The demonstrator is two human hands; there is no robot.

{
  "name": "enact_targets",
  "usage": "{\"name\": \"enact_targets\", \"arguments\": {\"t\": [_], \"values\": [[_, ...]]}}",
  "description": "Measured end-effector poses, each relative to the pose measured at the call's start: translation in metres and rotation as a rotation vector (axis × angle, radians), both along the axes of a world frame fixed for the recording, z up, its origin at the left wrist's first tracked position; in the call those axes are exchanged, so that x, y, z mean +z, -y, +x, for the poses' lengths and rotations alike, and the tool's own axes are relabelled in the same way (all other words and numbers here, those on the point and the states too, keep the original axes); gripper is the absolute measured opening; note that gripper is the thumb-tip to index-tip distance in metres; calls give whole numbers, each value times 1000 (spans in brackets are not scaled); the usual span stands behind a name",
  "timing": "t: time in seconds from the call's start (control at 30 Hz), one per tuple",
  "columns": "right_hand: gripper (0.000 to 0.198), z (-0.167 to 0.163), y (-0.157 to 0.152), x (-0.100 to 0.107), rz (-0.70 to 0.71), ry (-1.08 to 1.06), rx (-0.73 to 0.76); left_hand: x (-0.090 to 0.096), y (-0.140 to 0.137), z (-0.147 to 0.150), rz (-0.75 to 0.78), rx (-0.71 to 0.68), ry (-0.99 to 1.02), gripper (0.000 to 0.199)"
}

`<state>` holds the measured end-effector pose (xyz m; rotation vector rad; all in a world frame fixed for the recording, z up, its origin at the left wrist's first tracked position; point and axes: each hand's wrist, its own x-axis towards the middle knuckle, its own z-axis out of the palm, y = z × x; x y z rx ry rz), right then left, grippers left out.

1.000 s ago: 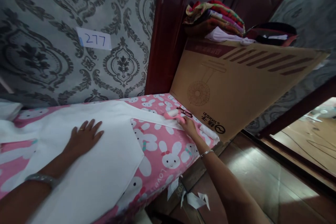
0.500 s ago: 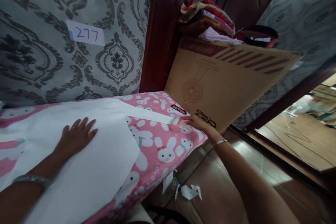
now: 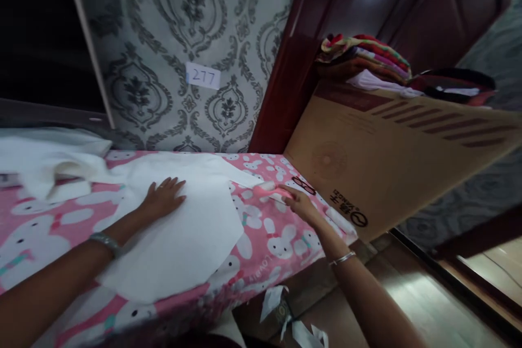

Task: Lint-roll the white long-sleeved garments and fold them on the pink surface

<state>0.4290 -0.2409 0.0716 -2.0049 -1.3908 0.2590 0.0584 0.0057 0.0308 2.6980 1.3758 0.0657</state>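
Note:
On the bunny-print pink cover [image 3: 281, 223] lies a flat white cloth piece [image 3: 196, 239], with a narrow strip reaching right. My left hand [image 3: 166, 198] rests on the cloth, palm down and fingers spread. The strip's far end lies beside a small pink tool [image 3: 269, 191] with a whitish head; blur hides its exact kind. Fingers of my right hand [image 3: 299, 204] are closed around the tool's pink handle. Just beyond that hand lie two dark-rimmed loops [image 3: 304, 185], like scissor handles or glasses.
A big cardboard box [image 3: 367, 147] stands at the right, topped with folded colourful cloths [image 3: 367, 57]. More crumpled white cloth [image 3: 77, 166] lies at the left, below a dark screen [image 3: 44, 38]. White scraps [image 3: 273, 302] are on the floor by the table's front edge.
The view has swung left, bringing the dark screen and the crumpled white cloth in. My right hand and the pink tool have come a little toward the white piece. My left hand stays flat.

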Motion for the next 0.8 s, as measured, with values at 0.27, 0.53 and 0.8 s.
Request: {"name": "enact_targets", "arguments": {"t": [0.27,0.53,0.8], "values": [[54,-114,-110,-17,-77,103,71,-18,8,-84,86,134,-27,59],[51,-139,-203,-11,-209,190,43,-47,-1,-94,178,122,65,60],[53,-151,-318,-13,-182,83,28,-57,-6,-102,188,104,91,59]]}}
